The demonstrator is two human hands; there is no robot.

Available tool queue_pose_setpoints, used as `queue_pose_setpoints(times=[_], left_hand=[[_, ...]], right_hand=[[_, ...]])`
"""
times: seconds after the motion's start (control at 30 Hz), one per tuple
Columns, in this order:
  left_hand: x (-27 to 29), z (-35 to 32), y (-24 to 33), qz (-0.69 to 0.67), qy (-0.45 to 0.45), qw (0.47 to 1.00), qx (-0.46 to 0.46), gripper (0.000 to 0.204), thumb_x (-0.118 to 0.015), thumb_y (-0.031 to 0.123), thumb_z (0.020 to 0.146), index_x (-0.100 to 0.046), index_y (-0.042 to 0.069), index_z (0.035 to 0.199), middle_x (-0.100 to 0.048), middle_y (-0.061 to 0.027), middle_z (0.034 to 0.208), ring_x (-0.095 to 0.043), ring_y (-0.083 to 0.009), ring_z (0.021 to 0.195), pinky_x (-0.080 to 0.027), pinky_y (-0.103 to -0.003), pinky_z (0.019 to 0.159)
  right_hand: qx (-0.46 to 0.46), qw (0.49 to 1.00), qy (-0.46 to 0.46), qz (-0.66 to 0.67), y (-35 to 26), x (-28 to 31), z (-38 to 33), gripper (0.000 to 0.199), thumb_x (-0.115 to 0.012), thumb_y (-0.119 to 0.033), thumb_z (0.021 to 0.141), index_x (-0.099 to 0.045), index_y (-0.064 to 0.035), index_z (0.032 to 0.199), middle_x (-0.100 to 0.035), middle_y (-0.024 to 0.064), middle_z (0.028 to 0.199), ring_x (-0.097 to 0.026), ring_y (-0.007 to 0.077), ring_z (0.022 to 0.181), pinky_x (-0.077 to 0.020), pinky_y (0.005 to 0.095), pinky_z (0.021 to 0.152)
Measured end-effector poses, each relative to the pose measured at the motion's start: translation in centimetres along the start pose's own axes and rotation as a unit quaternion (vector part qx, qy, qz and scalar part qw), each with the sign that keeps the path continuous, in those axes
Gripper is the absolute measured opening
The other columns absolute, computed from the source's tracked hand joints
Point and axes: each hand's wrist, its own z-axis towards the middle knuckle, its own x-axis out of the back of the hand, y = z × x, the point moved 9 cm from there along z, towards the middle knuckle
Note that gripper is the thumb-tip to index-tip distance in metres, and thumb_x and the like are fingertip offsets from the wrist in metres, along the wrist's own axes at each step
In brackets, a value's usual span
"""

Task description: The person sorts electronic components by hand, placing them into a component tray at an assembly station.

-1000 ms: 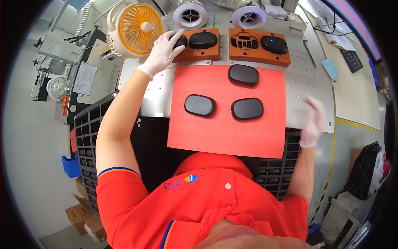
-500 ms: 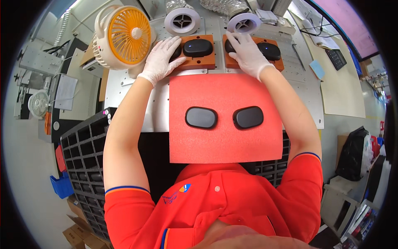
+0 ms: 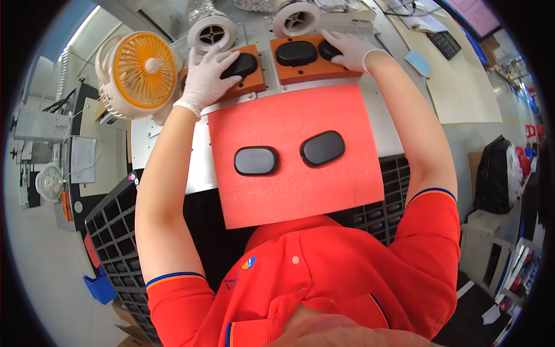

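Note:
My left hand [image 3: 206, 81], in a white glove, rests over the left orange block [image 3: 252, 85]. Its spread fingers and thumb straddle the near left side of a black oval device [image 3: 245, 65] set in that block. My gloved right hand [image 3: 351, 51] reaches the right end of the right orange block [image 3: 315, 70]. Its parted thumb and fingertips touch another black oval device [image 3: 328, 51], partly covered by the hand. Beside it, a further black oval [image 3: 296, 53] sits untouched in the same block. Two dark oval pieces [image 3: 256, 161] lie on a red foam sheet [image 3: 289, 196] nearer me.
An orange-and-cream fan [image 3: 144, 69] stands left of my left hand. Behind the blocks are two white round duct mouths [image 3: 213, 33] on silver hoses. A black compartment tray [image 3: 115, 237] lies below the table's edge. Papers and a keyboard [image 3: 444, 44] are at the far right.
My view has turned and shifted. My left hand has gone from the left block's left oval to its right one. My right hand has moved from the right block's left oval to its right one.

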Motion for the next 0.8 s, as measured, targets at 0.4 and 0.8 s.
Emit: queue_pose_setpoints(times=[0.4, 0.8], left_hand=[[10.3, -2.7, 28.9, -0.235, 0.001, 0.914, -0.332, 0.072, -0.075, 0.021, 0.066, -0.05, 0.02, 0.133, -0.055, -0.0028, 0.116, -0.049, -0.0214, 0.116, -0.02, -0.051, 0.112], [8.0, -2.8, 31.7, -0.247, -0.079, 0.909, -0.325, 0.053, -0.071, 0.013, 0.074, -0.054, 0.012, 0.124, -0.052, -0.0046, 0.13, -0.045, -0.0258, 0.124, -0.023, -0.048, 0.111]], right_hand=[[0.246, 0.678, -0.008, 0.693, -5.6, 1.8, -26.9, 0.044, -0.09, -0.024, 0.057, -0.072, -0.0091, 0.095, -0.05, 0.0106, 0.133, -0.049, 0.0308, 0.118, -0.0362, 0.0422, 0.104], [-0.633, 0.32, 0.148, 0.69, 8.6, -40.7, -40.5, 0.061, -0.074, -0.046, 0.077, -0.06, -0.0083, 0.123, -0.059, 0.0114, 0.121, -0.056, 0.0205, 0.111, -0.0433, 0.0341, 0.095]])
